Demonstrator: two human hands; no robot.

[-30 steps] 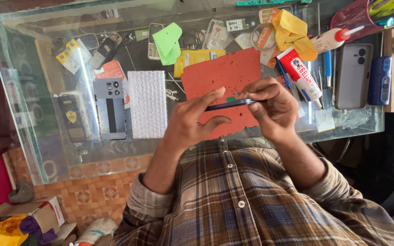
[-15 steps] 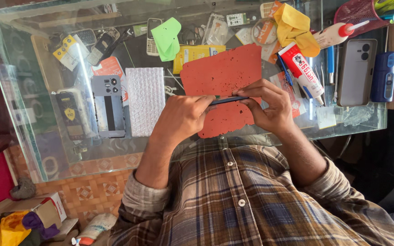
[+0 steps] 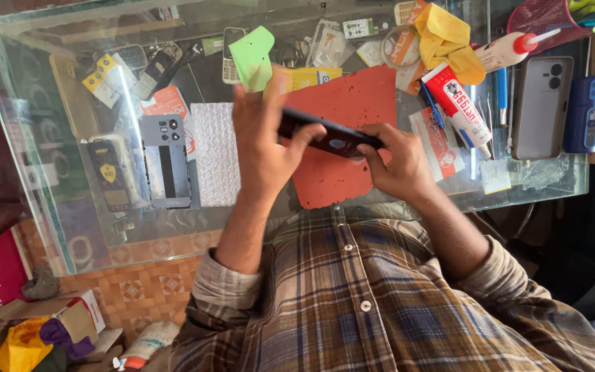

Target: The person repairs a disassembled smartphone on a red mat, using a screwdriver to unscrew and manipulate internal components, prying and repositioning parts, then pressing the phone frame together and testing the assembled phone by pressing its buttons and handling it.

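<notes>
A glass tabletop (image 3: 49,227) carries a red mat (image 3: 352,110), bubble wrap (image 3: 215,155), a phone back cover (image 3: 166,162), a glue tube (image 3: 457,103) and a yellow cloth (image 3: 449,38).

— What does the person wear?

— A plaid button-up shirt (image 3: 380,303) in brown, cream and blue checks, with small pale round buttons (image 3: 345,247) running down its front placket.

— And the sleeves?

— Long ones, pushed back to bunched cuffs. The left sleeve cuff (image 3: 225,289) sits in soft folds; the right sleeve cuff (image 3: 497,272) is rumpled likewise. Both forearms and the left hand (image 3: 263,148) and right hand (image 3: 397,162) are bare, without rings or a watch showing.
</notes>
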